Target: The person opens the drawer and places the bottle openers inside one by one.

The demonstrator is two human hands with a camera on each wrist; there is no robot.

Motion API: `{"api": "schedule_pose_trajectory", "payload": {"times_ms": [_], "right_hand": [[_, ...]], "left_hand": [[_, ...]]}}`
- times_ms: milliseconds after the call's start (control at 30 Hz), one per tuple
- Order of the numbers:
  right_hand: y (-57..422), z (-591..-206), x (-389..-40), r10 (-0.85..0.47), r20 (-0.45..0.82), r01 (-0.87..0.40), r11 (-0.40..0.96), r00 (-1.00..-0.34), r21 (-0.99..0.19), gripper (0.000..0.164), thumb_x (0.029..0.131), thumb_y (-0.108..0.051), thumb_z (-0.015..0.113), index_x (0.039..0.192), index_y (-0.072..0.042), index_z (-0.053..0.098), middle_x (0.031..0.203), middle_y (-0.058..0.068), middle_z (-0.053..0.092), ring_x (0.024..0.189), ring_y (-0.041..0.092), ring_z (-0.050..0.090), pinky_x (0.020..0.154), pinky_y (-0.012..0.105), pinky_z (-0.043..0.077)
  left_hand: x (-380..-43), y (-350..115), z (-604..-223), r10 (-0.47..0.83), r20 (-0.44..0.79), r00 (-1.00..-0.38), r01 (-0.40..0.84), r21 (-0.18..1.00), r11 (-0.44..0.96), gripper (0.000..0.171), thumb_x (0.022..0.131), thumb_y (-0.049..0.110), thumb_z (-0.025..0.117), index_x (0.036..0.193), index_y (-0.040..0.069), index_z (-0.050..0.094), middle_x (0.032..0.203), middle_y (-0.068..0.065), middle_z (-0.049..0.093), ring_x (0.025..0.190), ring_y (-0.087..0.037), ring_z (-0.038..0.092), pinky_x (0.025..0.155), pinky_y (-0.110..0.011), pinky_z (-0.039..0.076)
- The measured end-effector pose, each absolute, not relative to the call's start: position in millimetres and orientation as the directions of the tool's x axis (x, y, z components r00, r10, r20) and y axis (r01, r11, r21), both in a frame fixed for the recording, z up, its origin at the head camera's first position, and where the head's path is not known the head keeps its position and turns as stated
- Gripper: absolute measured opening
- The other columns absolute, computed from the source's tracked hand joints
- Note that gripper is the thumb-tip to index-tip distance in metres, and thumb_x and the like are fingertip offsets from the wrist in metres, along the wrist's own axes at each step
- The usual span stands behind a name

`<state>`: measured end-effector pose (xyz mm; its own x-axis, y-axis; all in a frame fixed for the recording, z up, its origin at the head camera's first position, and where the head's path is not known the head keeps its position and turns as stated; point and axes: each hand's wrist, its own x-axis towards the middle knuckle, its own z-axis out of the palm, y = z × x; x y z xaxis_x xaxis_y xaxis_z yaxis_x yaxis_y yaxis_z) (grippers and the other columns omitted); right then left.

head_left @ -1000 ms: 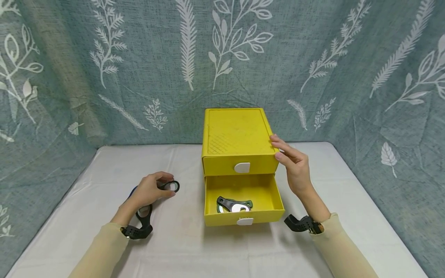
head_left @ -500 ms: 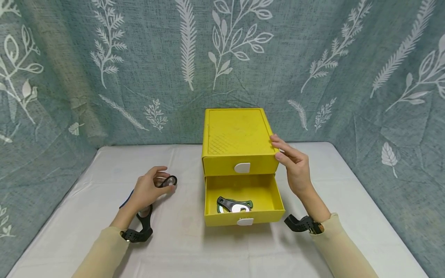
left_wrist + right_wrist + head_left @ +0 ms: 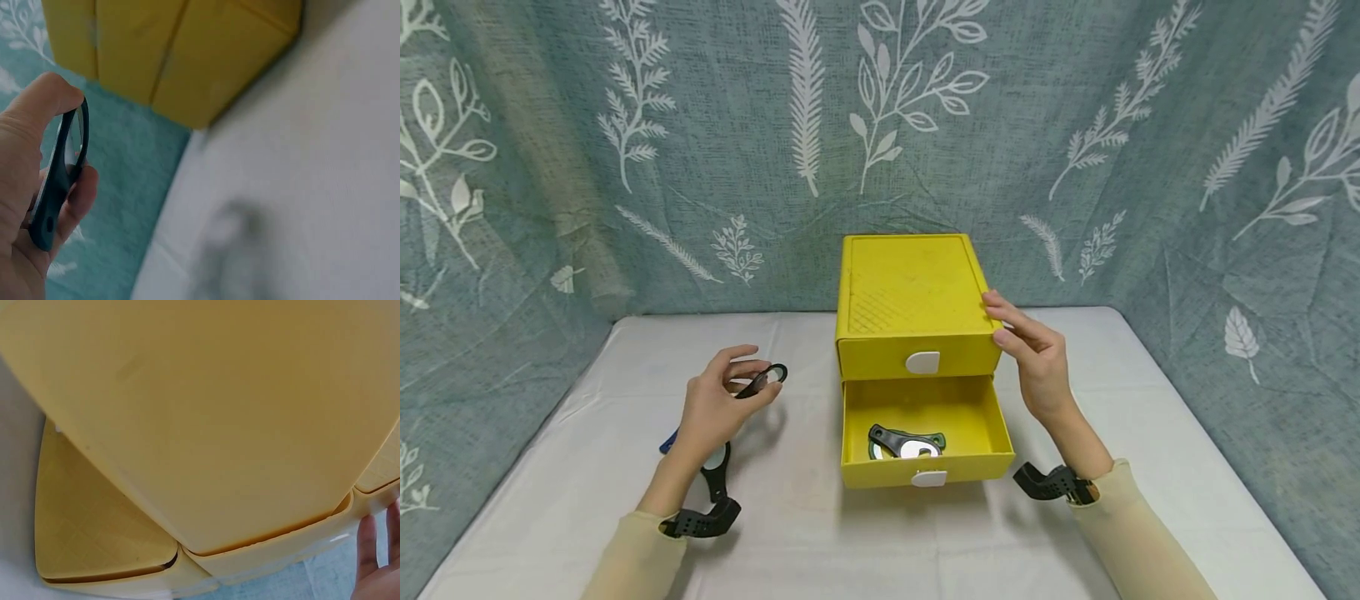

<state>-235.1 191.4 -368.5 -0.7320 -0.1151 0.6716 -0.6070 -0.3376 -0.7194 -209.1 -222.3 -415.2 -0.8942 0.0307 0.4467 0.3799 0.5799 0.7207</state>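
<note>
My left hand (image 3: 715,410) pinches a small black magnifying glass (image 3: 753,387) above the left side of the table. In the left wrist view its dark handle (image 3: 52,199) lies against the palm and the thumb touches the rim. My right hand (image 3: 1041,367) rests its fingertips on the right edge of a yellow two-drawer box (image 3: 917,283). The lower drawer (image 3: 925,472) is pulled out. Inside it lie a black magnifying glass (image 3: 895,438) and a green-handled one (image 3: 937,438), partly overlapping.
Under my left wrist another black magnifying glass (image 3: 718,480) lies on the white-covered table (image 3: 790,533). A blue object (image 3: 667,442) beside it is mostly hidden by the arm. A patterned green curtain (image 3: 722,167) hangs behind the box.
My left hand has lifted the magnifying glass off the table, and its tip has risen slightly. My right hand, the box and the drawer have not moved.
</note>
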Motion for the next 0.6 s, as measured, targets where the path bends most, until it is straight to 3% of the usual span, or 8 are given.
{"api": "schedule_pose_trajectory", "payload": {"times_ms": [300,600], "right_hand": [[190.4,-369.2,-236.3,-0.116,0.672,-0.606,-0.340,-0.732,-0.719,0.029,0.096,0.001,0.060,0.123,0.007,0.065,0.137,0.018,0.055,0.138,0.035,0.035,0.111,0.045,0.030],[190.9,-369.1,-236.0,-0.116,0.673,-0.610,-0.332,-0.731,-0.720,0.029,0.095,0.001,0.059,0.123,0.008,0.064,0.137,0.018,0.055,0.138,0.035,0.036,0.111,0.045,0.031]], "left_hand": [[-195.1,-197.7,-391.3,0.034,0.574,-0.818,0.522,0.717,0.462,0.049,0.075,0.004,0.086,0.119,0.009,0.066,0.106,-0.004,0.072,0.083,-0.024,0.069,0.076,-0.018,0.052],[-180.2,-174.9,-371.3,0.098,0.701,-0.706,0.680,0.633,0.369,0.043,0.071,-0.004,0.086,0.110,0.006,0.071,0.098,-0.001,0.071,0.077,-0.015,0.068,0.077,-0.026,0.056]]}}
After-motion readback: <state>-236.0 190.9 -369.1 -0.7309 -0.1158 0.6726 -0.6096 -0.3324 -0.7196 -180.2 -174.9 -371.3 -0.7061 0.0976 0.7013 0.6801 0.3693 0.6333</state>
